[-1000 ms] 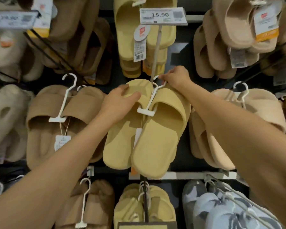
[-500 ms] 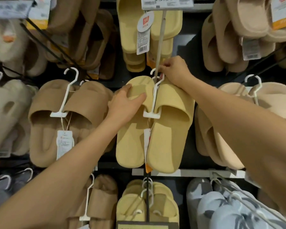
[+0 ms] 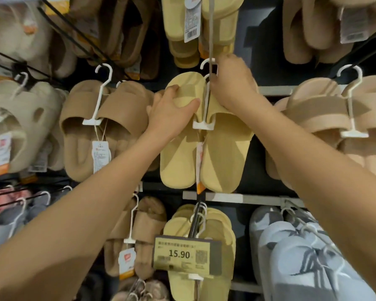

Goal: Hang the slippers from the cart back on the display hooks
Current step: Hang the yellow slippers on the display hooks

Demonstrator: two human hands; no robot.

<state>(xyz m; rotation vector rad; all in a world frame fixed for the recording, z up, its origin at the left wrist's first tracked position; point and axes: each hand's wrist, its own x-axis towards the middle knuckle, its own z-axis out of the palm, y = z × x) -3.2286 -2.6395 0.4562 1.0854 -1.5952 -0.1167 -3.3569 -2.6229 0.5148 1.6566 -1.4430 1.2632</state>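
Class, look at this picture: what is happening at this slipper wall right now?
A person is hanging a pair of yellow slippers on a display hook. The left hand grips the toe of the left slipper, steadying the pair. The right hand holds the top of the white hanger at the hook. Whether the hanger is already seated cannot be told. Tan slippers hang to the left, and a 15.90 price tag sits below.

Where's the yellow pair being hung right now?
In the head view the yellow slippers sit centre frame, between the brown pair on the left and the beige pair on the right, with both hands on their upper end.
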